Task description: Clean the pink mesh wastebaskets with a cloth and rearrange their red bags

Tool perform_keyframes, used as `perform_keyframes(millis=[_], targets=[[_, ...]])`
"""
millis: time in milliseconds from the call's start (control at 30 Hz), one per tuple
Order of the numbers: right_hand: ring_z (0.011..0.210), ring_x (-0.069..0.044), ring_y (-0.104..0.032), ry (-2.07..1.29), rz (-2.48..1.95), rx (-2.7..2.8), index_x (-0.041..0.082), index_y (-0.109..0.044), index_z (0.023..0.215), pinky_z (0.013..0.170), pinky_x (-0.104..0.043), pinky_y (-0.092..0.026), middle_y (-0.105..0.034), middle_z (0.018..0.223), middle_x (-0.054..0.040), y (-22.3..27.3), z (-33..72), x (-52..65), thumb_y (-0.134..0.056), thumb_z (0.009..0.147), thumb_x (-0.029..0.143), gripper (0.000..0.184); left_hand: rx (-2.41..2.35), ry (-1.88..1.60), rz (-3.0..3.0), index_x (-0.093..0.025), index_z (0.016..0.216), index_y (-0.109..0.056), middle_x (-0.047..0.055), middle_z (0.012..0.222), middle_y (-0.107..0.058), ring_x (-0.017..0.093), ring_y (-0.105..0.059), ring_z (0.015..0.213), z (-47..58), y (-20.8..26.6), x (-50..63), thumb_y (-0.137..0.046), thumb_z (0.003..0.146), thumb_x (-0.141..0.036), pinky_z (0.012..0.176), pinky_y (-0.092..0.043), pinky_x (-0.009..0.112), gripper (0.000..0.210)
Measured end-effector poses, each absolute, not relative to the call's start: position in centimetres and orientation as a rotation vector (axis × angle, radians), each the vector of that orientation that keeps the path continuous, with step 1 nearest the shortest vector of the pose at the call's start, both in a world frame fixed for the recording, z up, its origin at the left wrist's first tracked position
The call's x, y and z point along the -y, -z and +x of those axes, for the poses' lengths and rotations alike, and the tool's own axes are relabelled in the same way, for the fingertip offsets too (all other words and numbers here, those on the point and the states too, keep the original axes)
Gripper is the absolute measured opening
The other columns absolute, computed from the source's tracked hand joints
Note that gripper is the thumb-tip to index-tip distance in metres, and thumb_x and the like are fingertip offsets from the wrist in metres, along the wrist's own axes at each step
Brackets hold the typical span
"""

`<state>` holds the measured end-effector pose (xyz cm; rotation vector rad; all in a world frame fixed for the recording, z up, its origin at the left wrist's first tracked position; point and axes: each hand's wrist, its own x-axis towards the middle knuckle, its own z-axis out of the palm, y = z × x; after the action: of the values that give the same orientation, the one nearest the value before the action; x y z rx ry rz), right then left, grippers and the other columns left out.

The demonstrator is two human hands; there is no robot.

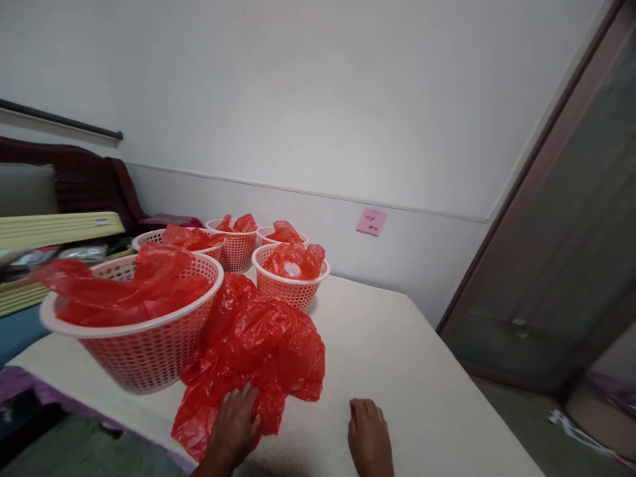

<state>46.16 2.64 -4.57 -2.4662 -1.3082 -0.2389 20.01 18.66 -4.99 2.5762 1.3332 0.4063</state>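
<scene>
A big heap of thin red plastic (pixel 268 338) lies on the white table (pixel 387 351), low and a bit left of the middle of the frame. It is crumpled and shiny. The left hand (pixel 237 419) is on the near part of the heap, at the bottom of the frame. Its fingers rest on the plastic, but I cannot tell if they pinch it or just press on it. The right hand (pixel 368 430) is on the bare table, to the right of the heap and apart from it. Its fingers bend down, and I cannot tell if they are curled tight or loose. Just left of the heap sits a big pink basket (pixel 149 358) full of little holes, with a red bag (pixel 166 265) puffing up over its rim. Four more baskets (pixel 285 289) stand behind, near the middle of the frame, and each has red plastic in it too. A pink note (pixel 371 222) is on the white wall (pixel 318 99), right of the middle. A dark red headboard (pixel 89 185) is at the left edge, and a brown door frame (pixel 529 169) slants down the right side.
</scene>
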Motion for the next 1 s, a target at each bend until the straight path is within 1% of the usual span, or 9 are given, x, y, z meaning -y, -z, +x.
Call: perform_keyframes(millis=[133,300,400,500,633,767,833,900,1000], targets=[[0.094,-0.025,-0.056,0.236,-2.466,1.295,0.017,-0.065,0.098,0.083,-0.036,-0.04,-0.062,0.098,-0.0088,4.7,46.2,-2.7,-0.039,0.082,0.001,0.034,-1.227,-0.443,2.513,-0.011,0.123,-0.062,0.017,0.136,-0.059,0.033,-0.055,0.122,19.5,4.3,-19.1,-0.046,0.081,-0.022,0.107,-0.037,0.052,0.046],[0.092,-0.025,-0.056,0.295,-2.44,1.309,0.016,-0.065,0.097,0.083,-0.036,-0.041,-0.062,0.096,-0.009,4.7,46.1,-2.5,-0.04,0.083,0.002,0.032,-1.042,-0.494,2.367,-0.021,0.131,-0.055,0.006,0.136,-0.06,0.019,-0.054,0.127,18.2,1.8,-20.2,-0.035,0.094,-0.043,0.109,-0.041,0.034,0.047],[0.092,-0.024,-0.055,0.299,-2.419,1.314,0.016,-0.065,0.098,0.083,-0.035,-0.041,-0.062,0.095,-0.0091,4.7,46.1,-2.5,-0.041,0.083,0.002,0.032,-0.997,-0.584,2.356,-0.018,0.134,-0.051,0.01,0.14,-0.056,0.023,-0.051,0.13,17.9,-0.6,-21.0,-0.038,0.093,-0.042,0.112,-0.039,0.04,0.049],[0.091,-0.024,-0.055,0.29,-2.415,1.322,0.016,-0.065,0.098,0.084,-0.036,-0.042,-0.062,0.095,-0.0092,4.8,46.3,-2.4,-0.041,0.083,0.003,0.031,-1.015,-0.748,2.557,-0.014,0.127,-0.057,0.016,0.13,-0.059,0.029,-0.055,0.122,18.1,-3.2,-21.8,-0.044,0.09,-0.039,0.106,-0.044,0.045,0.046],[0.091,-0.023,-0.055,0.282,-2.406,1.319,0.018,-0.064,0.098,0.084,-0.035,-0.042,-0.063,0.096,-0.0082,5.2,46.7,-2.4,-0.041,0.083,0.004,0.031,-1.011,-1.031,2.721,-0.012,0.121,-0.059,0.016,0.117,-0.061,0.029,-0.056,0.112,18.6,-6.7,-23.0,-0.049,0.089,-0.046,0.1,-0.046,0.046,0.048],[0.092,-0.023,-0.054,0.241,-2.387,1.317,0.017,-0.064,0.099,0.085,-0.035,-0.042,-0.062,0.096,-0.0086,5.3,46.9,-2.3,-0.039,0.082,0.003,0.033,-0.964,-1.206,2.702,-0.015,0.128,-0.053,0.015,0.13,-0.055,0.028,-0.049,0.123,19.7,-9.3,-24.4,-0.044,0.091,-0.048,0.107,-0.039,0.045,0.051],[0.091,-0.023,-0.055,0.22,-2.376,1.312,0.016,-0.064,0.099,0.085,-0.035,-0.042,-0.062,0.095,-0.009,5.3,47.0,-2.3,-0.04,0.082,0.003,0.033,-1.08,-1.109,2.69,-0.015,0.135,-0.049,0.016,0.143,-0.045,0.032,-0.038,0.135,20.7,-9.8,-25.4,-0.042,0.092,-0.048,0.111,-0.034,0.049,0.055],[0.092,-0.024,-0.055,0.21,-2.362,1.299,0.015,-0.064,0.1,0.085,-0.035,-0.042,-0.062,0.095,-0.0093,5.3,47.0,-2.3,-0.039,0.082,0.003,0.033,-1.269,-0.876,2.661,-0.016,0.142,-0.043,0.018,0.153,-0.034,0.039,-0.026,0.142,21.8,-9.7,-26.7,-0.044,0.09,-0.05,0.11,-0.03,0.056,0.062],[0.092,-0.024,-0.055,0.202,-2.337,1.279,0.015,-0.064,0.099,0.085,-0.036,-0.042,-0.062,0.095,-0.0096,5.4,47.0,-2.3,-0.039,0.083,0.004,0.032,-1.421,-0.618,2.589,-0.016,0.141,-0.044,0.02,0.155,-0.031,0.045,-0.024,0.141,22.9,-8.2,-28.9,-0.053,0.085,-0.046,0.106,-0.031,0.063,0.065]])
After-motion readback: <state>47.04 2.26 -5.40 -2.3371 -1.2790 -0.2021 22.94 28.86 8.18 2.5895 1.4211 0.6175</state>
